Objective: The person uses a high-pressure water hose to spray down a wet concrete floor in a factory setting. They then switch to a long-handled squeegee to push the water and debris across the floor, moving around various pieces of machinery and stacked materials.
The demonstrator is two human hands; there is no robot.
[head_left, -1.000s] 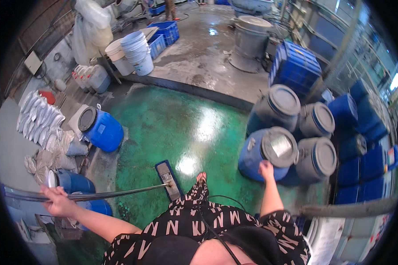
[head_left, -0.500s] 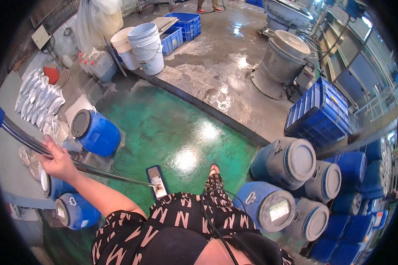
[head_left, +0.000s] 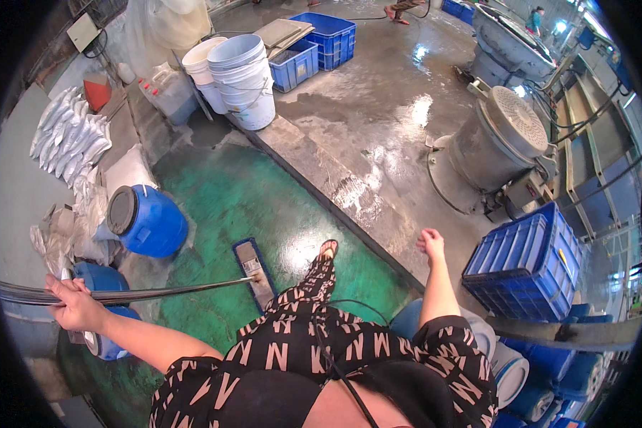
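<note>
Blue drum beside mop head; left hand grips handle.

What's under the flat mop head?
The mop head lies flat on the shiny green floor. The floor right beneath it is hidden. The left hand grips its long handle.

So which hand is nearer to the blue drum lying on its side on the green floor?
Left. The left hand grips the mop handle just below the blue drum. The right hand hangs free far across, near the blue crate.
</note>
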